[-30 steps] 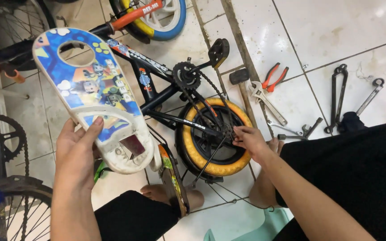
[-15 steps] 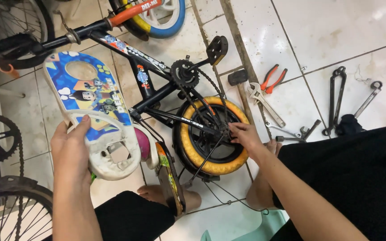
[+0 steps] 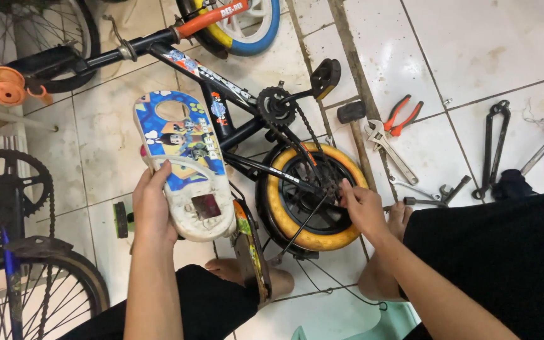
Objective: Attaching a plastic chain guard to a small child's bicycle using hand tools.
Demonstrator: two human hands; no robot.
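Note:
A small black children's bicycle (image 3: 221, 94) lies on its side on the tiled floor. My left hand (image 3: 153, 204) grips the lower end of a white and blue cartoon-printed chain guard (image 3: 187, 160), held flat above the frame. My right hand (image 3: 361, 206) rests on the hub and chain of the rear wheel with the yellow tyre (image 3: 313, 195), fingers pinched at the axle. The crank sprocket (image 3: 276, 106) and a black pedal (image 3: 325, 75) sit above the wheel.
Tools lie on the tiles at right: red-handled pliers (image 3: 403, 113), an adjustable wrench (image 3: 388, 148), long black spanners (image 3: 492, 148), small keys (image 3: 439, 192). Another bicycle's wheel and chainring (image 3: 14, 189) stand at left. An orange part (image 3: 7, 88) lies top left. My bare feet sit below the wheel.
My left hand has swung the chain guard to the right and turned it more upright over the frame. My right hand stays at the rear hub. The view has shifted slightly.

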